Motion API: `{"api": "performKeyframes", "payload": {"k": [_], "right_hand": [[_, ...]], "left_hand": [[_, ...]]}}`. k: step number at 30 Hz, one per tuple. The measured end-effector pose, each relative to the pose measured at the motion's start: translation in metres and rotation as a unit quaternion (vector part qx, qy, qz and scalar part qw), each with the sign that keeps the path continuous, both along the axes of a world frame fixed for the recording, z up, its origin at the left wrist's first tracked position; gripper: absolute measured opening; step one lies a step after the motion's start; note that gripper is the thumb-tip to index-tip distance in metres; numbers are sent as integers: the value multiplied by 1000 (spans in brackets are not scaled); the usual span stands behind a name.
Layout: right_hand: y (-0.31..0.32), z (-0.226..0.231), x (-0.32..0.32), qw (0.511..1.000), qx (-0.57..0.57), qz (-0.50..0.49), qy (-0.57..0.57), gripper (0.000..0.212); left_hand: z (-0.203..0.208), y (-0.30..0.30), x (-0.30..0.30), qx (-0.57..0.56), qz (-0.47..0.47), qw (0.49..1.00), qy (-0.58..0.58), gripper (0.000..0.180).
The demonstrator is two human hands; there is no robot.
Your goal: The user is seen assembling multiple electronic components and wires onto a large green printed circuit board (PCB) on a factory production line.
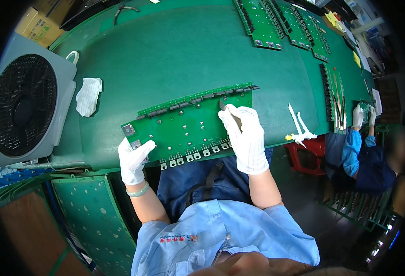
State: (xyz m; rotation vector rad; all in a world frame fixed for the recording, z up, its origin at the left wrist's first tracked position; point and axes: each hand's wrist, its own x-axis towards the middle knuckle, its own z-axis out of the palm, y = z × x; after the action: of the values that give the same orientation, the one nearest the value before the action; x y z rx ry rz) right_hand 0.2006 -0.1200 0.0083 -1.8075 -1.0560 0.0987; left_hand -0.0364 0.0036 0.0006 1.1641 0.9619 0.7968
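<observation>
A long green circuit board (175,129) lies tilted at the near edge of the table. Black parts line its far edge, and metal-tabbed components line its near edge. My white-gloved left hand (134,162) grips the board's left end, thumb on top and fingers partly hidden. Over the right part of the board, my gloved right hand (247,140) pinches a small dark piece (222,105) between thumb and fingers. That piece is close to the row of black parts; whether it touches the board I cannot tell.
A grey box fan (23,101) stands at left beside a folded white glove (89,96). More circuit boards (267,27) lie at the far right. White gloves (300,126) rest near the right edge, above a red stool (303,158). A co-worker (368,156) sits farther right.
</observation>
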Motion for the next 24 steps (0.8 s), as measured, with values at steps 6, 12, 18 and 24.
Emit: {"api": "performKeyframes", "payload": {"k": [6,12,18,24], "right_hand": [[-1,-1,0,1000,9,8,-8,25],[2,-2,2,997,11,-9,70,21],[1,10,3,1000,-8,-21,10,19],[3,16,6,1000,-13,8,6,18]], "left_hand": [[0,-1,0,1,-1,1000,-4,23],[-1,0,0,5,0,1000,-15,23],[-2,1,1,-7,-8,1000,-2,22],[0,0,2,14,3,1000,-7,21]]}}
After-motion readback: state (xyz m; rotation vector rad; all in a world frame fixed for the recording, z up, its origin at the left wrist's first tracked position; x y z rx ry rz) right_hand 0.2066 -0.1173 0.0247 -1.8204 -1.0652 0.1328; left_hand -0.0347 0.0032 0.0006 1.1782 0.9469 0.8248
